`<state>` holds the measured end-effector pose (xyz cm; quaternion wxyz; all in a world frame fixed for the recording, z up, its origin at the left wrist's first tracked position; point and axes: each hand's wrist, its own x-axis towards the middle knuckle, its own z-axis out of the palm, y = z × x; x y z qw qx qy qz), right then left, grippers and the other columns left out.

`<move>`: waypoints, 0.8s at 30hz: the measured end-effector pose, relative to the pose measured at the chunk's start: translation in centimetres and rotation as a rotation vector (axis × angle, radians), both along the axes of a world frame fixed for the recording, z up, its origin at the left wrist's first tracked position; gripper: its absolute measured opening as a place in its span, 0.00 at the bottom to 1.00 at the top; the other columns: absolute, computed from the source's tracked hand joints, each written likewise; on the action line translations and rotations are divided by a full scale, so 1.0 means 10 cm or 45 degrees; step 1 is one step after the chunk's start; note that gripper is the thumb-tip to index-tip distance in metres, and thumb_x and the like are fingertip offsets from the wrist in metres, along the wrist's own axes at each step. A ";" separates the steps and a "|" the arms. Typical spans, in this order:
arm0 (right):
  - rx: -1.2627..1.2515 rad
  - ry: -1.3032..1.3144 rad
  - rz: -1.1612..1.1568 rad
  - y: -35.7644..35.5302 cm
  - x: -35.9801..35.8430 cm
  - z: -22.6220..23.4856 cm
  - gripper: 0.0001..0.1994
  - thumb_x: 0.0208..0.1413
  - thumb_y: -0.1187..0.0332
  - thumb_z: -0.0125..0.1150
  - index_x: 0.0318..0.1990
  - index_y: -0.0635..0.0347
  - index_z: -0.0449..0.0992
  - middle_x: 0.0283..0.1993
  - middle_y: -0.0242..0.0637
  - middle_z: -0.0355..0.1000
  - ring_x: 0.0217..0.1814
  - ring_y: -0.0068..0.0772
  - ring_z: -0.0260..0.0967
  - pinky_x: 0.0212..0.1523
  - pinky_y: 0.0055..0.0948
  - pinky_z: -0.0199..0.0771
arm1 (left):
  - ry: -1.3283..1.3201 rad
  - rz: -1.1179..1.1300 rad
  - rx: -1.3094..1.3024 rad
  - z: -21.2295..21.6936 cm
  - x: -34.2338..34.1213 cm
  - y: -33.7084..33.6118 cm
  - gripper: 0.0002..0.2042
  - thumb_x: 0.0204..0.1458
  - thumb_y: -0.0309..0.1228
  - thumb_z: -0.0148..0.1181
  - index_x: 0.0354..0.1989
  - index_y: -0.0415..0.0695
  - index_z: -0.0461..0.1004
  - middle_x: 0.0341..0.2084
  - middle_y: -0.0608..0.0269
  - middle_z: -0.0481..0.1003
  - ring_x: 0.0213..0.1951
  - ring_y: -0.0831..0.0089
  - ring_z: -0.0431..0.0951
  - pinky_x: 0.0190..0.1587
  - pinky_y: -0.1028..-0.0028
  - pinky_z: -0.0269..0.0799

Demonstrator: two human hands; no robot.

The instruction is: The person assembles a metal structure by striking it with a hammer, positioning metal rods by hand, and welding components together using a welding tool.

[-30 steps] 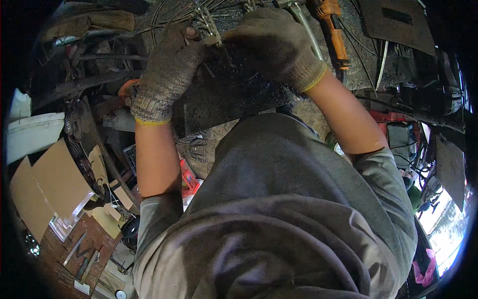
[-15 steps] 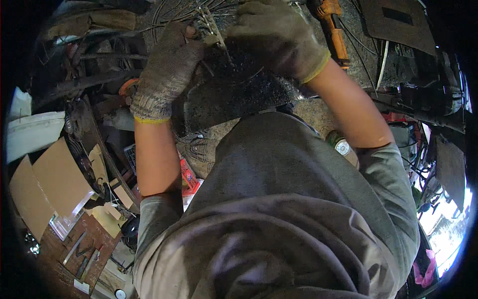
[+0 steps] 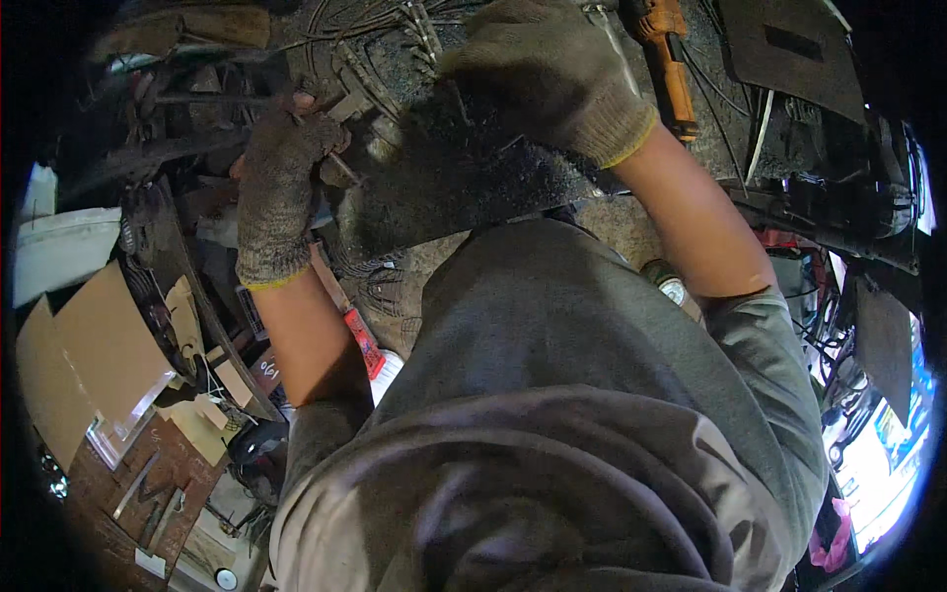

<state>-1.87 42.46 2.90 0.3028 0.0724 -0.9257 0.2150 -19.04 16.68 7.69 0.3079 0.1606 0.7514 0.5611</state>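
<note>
My left hand point(image 3: 281, 163), in a dirty grey knit glove with a yellow cuff, has closed around a small flat metal piece point(image 3: 347, 106) at the left end of the work surface. A thin metal rod point(image 3: 345, 170) also sticks out by its fingers. My right hand point(image 3: 552, 74), gloved the same way, is curled low over the dark metal surface point(image 3: 444, 187); its fingertips are in shadow and what they hold is hidden. Between the hands lie narrow toothed-looking metal strips point(image 3: 369, 81), with another such strip point(image 3: 422, 35) beside the right fingers.
An orange power tool point(image 3: 671, 69) lies right of my right hand, near a flat plate with a slot point(image 3: 789, 49). Thin cables point(image 3: 326, 39) run along the back. Cardboard point(image 3: 109, 345) stands at the left; a round can point(image 3: 669, 283) is by my right forearm.
My left hand has moved left and slightly down, away from the right hand, carrying the metal piece. The strips between the hands now show more. My right hand has barely moved.
</note>
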 end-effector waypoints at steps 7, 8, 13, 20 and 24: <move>0.206 -0.058 -0.036 -0.04 -0.02 0.13 0.16 0.49 0.62 0.69 0.48 0.43 0.85 0.47 0.35 0.82 0.56 0.45 0.77 0.56 0.46 0.76 | -0.064 0.000 0.059 -0.23 -0.08 -0.20 0.23 0.50 0.32 0.69 0.55 0.42 0.74 0.45 0.62 0.77 0.48 0.71 0.77 0.54 0.68 0.72; 0.135 -0.073 0.001 -0.01 0.03 0.20 0.16 0.49 0.62 0.69 0.48 0.43 0.85 0.47 0.35 0.82 0.56 0.45 0.77 0.55 0.46 0.76 | -0.046 0.003 0.045 -0.18 -0.05 -0.19 0.23 0.50 0.33 0.69 0.55 0.42 0.74 0.45 0.62 0.77 0.48 0.71 0.77 0.54 0.68 0.71; 0.312 -0.221 -0.136 -0.10 0.10 0.52 0.15 0.50 0.64 0.67 0.47 0.48 0.85 0.45 0.37 0.81 0.53 0.44 0.77 0.52 0.46 0.78 | -0.018 0.008 0.052 -0.16 -0.03 -0.25 0.22 0.50 0.32 0.69 0.54 0.45 0.74 0.46 0.63 0.78 0.49 0.71 0.77 0.53 0.69 0.72; 0.141 -0.157 -0.037 -0.20 -0.04 0.49 0.12 0.49 0.65 0.67 0.42 0.51 0.84 0.41 0.40 0.81 0.47 0.47 0.78 0.50 0.46 0.79 | 0.104 -0.146 0.207 -0.31 -0.09 -0.28 0.20 0.55 0.30 0.70 0.56 0.44 0.74 0.51 0.63 0.76 0.51 0.72 0.78 0.51 0.70 0.76; 0.267 -0.135 -0.010 -0.13 -0.05 0.39 0.11 0.48 0.67 0.68 0.41 0.52 0.84 0.39 0.40 0.81 0.46 0.47 0.78 0.50 0.46 0.79 | -0.203 -0.054 0.305 -0.31 -0.05 -0.29 0.18 0.58 0.26 0.67 0.57 0.43 0.76 0.53 0.65 0.74 0.50 0.72 0.78 0.52 0.70 0.76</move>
